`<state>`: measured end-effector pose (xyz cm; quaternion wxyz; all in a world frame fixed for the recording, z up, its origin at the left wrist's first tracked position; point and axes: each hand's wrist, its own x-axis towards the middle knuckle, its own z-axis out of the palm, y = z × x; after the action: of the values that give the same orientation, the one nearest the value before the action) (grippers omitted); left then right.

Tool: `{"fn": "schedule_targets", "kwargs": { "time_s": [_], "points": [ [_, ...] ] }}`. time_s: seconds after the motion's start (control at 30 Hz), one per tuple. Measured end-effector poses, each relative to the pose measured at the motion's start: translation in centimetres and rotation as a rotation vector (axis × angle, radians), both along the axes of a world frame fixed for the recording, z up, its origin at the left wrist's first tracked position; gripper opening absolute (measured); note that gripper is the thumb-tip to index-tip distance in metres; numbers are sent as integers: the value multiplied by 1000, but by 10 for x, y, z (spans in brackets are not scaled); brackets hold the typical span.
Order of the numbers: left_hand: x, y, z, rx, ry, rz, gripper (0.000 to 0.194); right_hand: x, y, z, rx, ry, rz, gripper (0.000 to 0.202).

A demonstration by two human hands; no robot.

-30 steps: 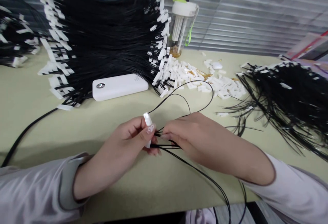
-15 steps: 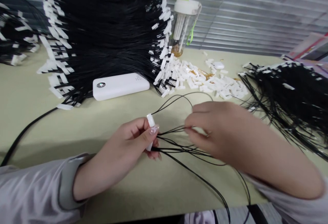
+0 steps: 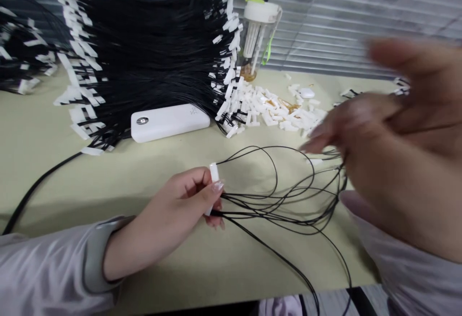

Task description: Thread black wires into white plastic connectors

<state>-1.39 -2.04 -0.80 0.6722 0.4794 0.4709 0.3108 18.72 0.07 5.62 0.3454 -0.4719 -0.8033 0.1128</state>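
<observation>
Pinching white connector [image 3: 214, 172]: left hand [image 3: 189, 198]. Right hand [image 3: 407, 157], blurred, half-open, seemingly empty, is mostly obscuring black cable pile [image 3: 401, 86].

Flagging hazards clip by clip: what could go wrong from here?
1. The thin black wires fan out in crossing loops from the white connector in the left hand, so they could tangle.
2. Some strands run past the table's near edge; they might snag and tug the connector.
3. The right hand, blurred, overlaps the loops' far end in view and could catch one.
</observation>
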Motion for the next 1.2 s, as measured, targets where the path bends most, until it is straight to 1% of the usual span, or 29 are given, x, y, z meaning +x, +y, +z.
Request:
{"fn": "schedule_targets", "kwargs": {
  "time_s": [0.07,0.1,0.17,0.23,0.33,0.5,0.7,0.8,0.93,1.07,1.2],
  "points": [
    [1,0,-1,-5,-30,-3,17,-6,2,-6,-63,96,57,24],
    [1,0,-1,-4,-43,-2,16,-8,2,-10,-81,81,97,16],
    [1,-1,-1,-8,-64,3,14,-13,4,-18,-73,-45,150,8],
    [1,-2,0,-21,-81,8,14,-17,4,-22,-35,-120,161,8],
    [0,-2,1,-46,-121,7,14,-17,3,-21,-14,-141,149,9],
    [-1,-1,1,-89,-159,1,13,-12,1,-16,-88,-154,209,9],
    [-2,-2,1,-107,-164,-5,15,-13,2,-19,-73,-138,197,10],
    [-3,-2,2,-113,-158,-16,15,-14,2,-21,-69,-137,218,11],
    [-3,-1,3,-119,-153,-24,16,-12,5,-22,-19,-136,286,9],
    [-4,-1,2,-119,-151,-33,17,-8,9,-23,9,-159,356,14],
    [-4,-2,2,-112,-118,-56,19,-8,10,-26,67,-196,325,16]
  ]
}}
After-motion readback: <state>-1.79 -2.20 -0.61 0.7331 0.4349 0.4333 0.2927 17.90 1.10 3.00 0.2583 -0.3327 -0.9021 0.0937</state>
